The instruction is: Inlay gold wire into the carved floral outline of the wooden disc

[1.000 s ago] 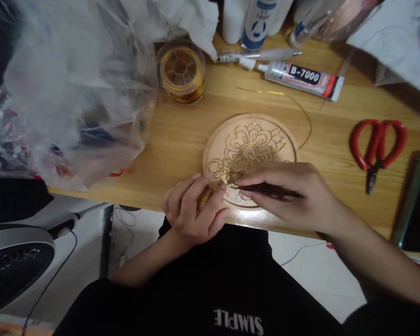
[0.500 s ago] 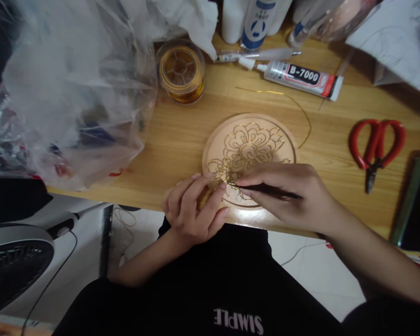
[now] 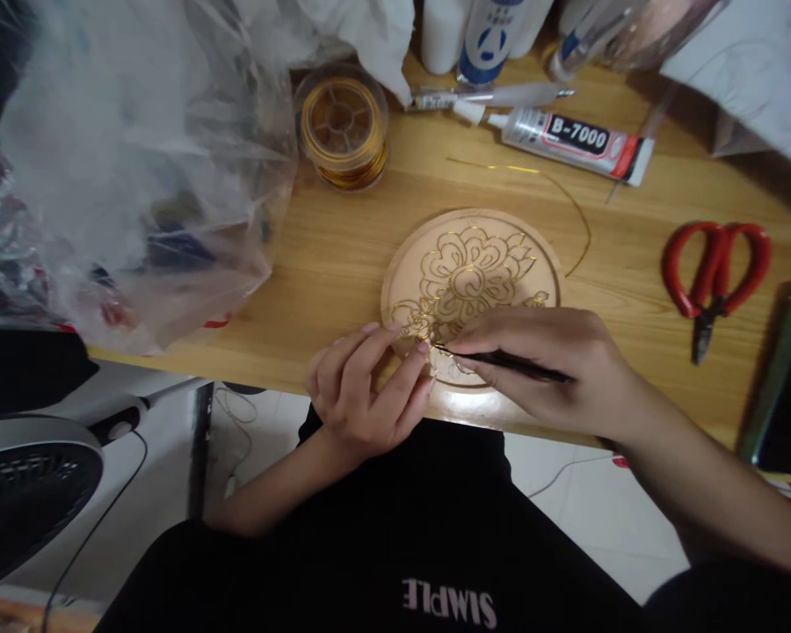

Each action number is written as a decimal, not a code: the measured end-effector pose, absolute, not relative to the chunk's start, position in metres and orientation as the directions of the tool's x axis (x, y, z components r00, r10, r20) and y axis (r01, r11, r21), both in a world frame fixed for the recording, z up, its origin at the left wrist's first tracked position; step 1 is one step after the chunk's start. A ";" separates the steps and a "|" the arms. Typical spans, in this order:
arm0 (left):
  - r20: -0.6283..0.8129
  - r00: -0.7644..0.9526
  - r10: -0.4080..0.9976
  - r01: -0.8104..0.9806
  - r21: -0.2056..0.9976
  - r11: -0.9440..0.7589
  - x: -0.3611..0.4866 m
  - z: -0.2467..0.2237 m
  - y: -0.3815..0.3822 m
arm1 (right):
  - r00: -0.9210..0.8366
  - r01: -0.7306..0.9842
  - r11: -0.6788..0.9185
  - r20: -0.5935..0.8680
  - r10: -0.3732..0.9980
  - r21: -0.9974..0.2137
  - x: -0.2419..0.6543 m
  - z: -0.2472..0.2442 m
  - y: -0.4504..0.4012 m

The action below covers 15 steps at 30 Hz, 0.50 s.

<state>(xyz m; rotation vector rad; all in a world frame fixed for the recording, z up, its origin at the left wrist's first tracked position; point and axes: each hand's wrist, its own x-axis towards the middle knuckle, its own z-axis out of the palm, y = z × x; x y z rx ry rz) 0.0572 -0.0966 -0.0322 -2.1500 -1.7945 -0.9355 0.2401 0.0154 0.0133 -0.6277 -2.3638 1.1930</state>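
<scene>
A round wooden plate [image 3: 405,264] lies near the table's front edge, with a flower pattern [image 3: 469,281] outlined in gold wire. My right hand [image 3: 554,365] is closed around dark tweezers [image 3: 527,364], whose tips meet the plate's lower left part. At that same spot, the fingertips of my left hand [image 3: 369,391] rest on the plate's lower left rim, fingers apart. Whether a bit of wire lies under those fingertips is too small to tell. Behind the plate, a loose curved gold wire [image 3: 584,215] runs over the table.
A spool of gold wire [image 3: 343,127] stands behind left, beside a large plastic bag [image 3: 151,176]. At the back lie a B-7000 glue tube [image 3: 576,141] and a pen [image 3: 501,95], near bottles [image 3: 491,44]. Red-handled pliers [image 3: 715,272] and a dark phone-like object [image 3: 787,387] are at right.
The view has shifted slightly. Both hands keep nearly the same place on the plate, and the tweezers remain in my right hand.
</scene>
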 end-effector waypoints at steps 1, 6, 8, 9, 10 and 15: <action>0.568 0.065 0.820 0.937 0.249 -0.247 0.057 -0.032 -0.097 | -0.813 0.197 0.535 0.169 0.558 -0.822 0.240 0.013 0.015; 0.554 0.079 0.829 0.940 0.236 -0.247 0.057 -0.033 -0.098 | -0.817 0.171 0.544 0.190 0.544 -0.821 0.240 0.013 0.016; 0.561 0.084 0.824 0.941 0.228 -0.251 0.057 -0.034 -0.098 | -0.815 0.178 0.543 0.187 0.549 -0.821 0.240 0.013 0.015; 0.566 0.084 0.820 0.941 0.226 -0.252 0.057 -0.034 -0.098 | -0.815 0.179 0.541 0.185 0.549 -0.822 0.240 0.013 0.015; 0.570 0.083 0.818 0.941 0.225 -0.253 0.057 -0.034 -0.098 | -0.815 0.178 0.537 0.183 0.550 -0.824 0.240 0.013 0.015; 0.573 0.087 0.815 0.939 0.227 -0.260 0.057 -0.034 -0.097 | -0.806 0.167 0.483 0.164 0.570 -0.859 0.240 0.011 0.015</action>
